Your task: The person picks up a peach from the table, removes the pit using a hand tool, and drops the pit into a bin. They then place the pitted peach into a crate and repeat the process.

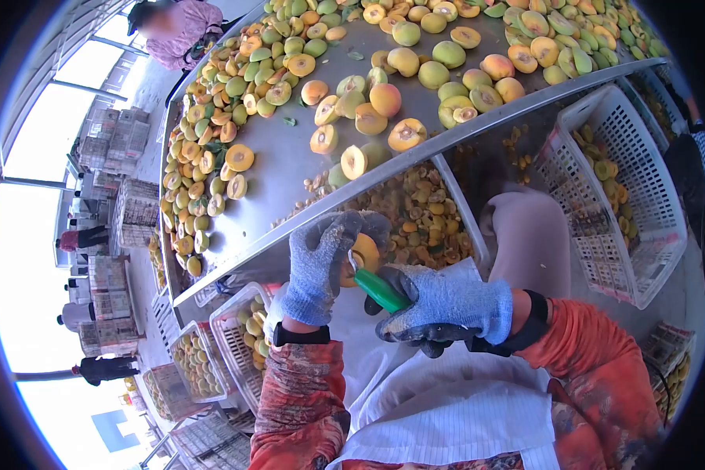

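Note:
My left hand (325,254), in a blue knit glove with a dark grey coating, holds a yellow peach half (363,254) in front of the metal table's edge. My right hand (446,305), gloved the same way, is closed round the green handle of a pitting tool (382,290). The tool's small curved metal end touches the peach half; how far it goes in is hard to see. Below and behind the left hand lies a heap of cut peach pieces and pits (423,219). On the table, the closest fruit is a cut peach half (354,162).
The sloping metal table (282,168) carries many whole and halved peaches, its raised rim (478,129) crossing before me. A white crate (642,196) holding fruit stands at right. More fruit crates (200,360) stand at lower left. A person in pink (182,31) is across the table.

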A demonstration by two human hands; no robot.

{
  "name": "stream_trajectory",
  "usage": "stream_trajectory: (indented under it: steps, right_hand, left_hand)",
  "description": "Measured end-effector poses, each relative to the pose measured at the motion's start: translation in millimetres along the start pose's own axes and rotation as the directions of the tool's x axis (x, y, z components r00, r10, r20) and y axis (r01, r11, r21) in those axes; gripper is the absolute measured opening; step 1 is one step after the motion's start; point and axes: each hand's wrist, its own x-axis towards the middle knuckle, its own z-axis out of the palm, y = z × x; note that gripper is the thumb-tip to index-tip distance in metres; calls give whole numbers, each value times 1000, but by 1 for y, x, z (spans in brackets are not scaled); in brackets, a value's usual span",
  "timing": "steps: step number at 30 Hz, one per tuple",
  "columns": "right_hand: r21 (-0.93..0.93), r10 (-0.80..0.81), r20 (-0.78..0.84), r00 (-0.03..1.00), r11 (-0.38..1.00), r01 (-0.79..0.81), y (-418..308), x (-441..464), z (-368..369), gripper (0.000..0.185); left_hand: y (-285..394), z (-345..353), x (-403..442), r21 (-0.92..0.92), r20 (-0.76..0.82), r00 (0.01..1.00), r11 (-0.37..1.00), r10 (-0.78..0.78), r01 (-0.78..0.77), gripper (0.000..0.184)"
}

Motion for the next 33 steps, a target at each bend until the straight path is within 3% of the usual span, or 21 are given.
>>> stream_trajectory:
  steps: [1, 3, 4, 5, 8, 9, 11, 15, 16, 17, 19, 20, 21, 22, 23, 25, 27, 28, 29, 30, 33]
  right_hand:
    - [-4, -1, -2, 1000, 1000, 1, 2, 2, -1, 31]
    - [281, -23, 100, 995, 960, -6, 10, 7, -4, 33]
    - [274, -22, 100, 995, 962, -6, 16, 13, -8, 33]
    - [322, -99, 100, 990, 945, 61, 22, 20, -12, 37]
    - [364, -165, 77, 983, 923, 127, 28, 25, -20, 43]
    - [376, -155, 54, 986, 918, 124, 29, 25, -22, 45]
    - [344, -148, 29, 989, 930, 129, 28, 26, -26, 45]
    - [293, -113, -40, 993, 949, 120, 24, 22, -21, 42]
    - [289, -112, -38, 993, 950, 118, 26, 23, -20, 42]
    - [191, -144, -87, 986, 969, 158, 29, 24, -19, 42]
    - [85, -180, -129, 975, 978, 192, 33, 23, -11, 41]
    - [3, -338, -223, 914, 938, 348, 35, 23, -5, 40]
    - [-91, -491, -305, 816, 868, 488, 36, 22, -2, 40]
    - [-560, -661, -327, 675, 711, 425, 34, 22, -5, 37]
    - [-559, -661, -324, 677, 711, 427, 45, 30, -21, 37]
    - [-838, -567, -534, 627, 452, -305, 58, 48, -54, 36]
    - [-835, -552, -534, 641, 460, -301, 55, 44, -53, 33]
    - [-679, -468, -562, 682, 732, -58, 50, 41, -35, 31]
    - [-407, -399, -563, 724, 896, 177, 45, 41, -23, 28]
    - [231, -213, -479, 852, 905, 356, 49, 43, -19, 27]
    - [6, -310, -512, 801, 931, 364, 63, 56, -13, 31]
  left_hand:
    - [-1, 2, 1, -2, 0, 1000, 1000, 4, -4, 28]
    - [-5, 4, 4, 100, -91, 995, 995, 38, -29, 18]
    - [-16, 2, 5, 246, -99, 980, 959, 172, -144, 17]
    - [-12, 5, 7, 245, -103, 979, 958, 178, -149, 17]
    - [-6, 19, 13, -316, -97, 993, 948, -70, 36, 25]
    - [-9, 22, 14, -318, -100, 993, 948, -65, 30, 25]
    - [-13, 29, 17, -725, -58, 942, 663, -331, 188, 32]
    - [-17, 28, 15, -822, 4, 894, 508, -448, 258, 32]
    - [-29, 32, 16, -749, -143, 901, 640, -409, 172, 34]
    - [-49, 24, 17, -750, -145, 901, 640, -408, 168, 34]
    - [-72, 6, 17, -958, 15, 907, 254, -421, 134, 37]
    - [-60, 8, 11, -955, -21, 904, 278, -426, 108, 41]
    - [-66, 2, 7, -978, 3, 910, 187, -414, 88, 42]
    - [-57, 0, 3, -966, -16, 888, 237, -459, 105, 43]
    - [-48, -1, -3, -950, -42, 862, 287, -504, 121, 44]
    - [-45, -2, -15, -946, -77, 875, 313, -479, 88, 43]
    - [-47, -2, -12, -944, -117, 886, 328, -449, 41, 43]
    - [-55, -1, -20, -528, -332, 924, 849, -188, -17, 44]
    - [-54, 1, -23, 120, -317, 934, 984, 164, -132, 46]
    - [-48, 8, -28, 344, -249, 913, 911, 323, -228, 55]
    - [-36, 30, -34, 330, -177, 971, 939, 163, -98, 56]
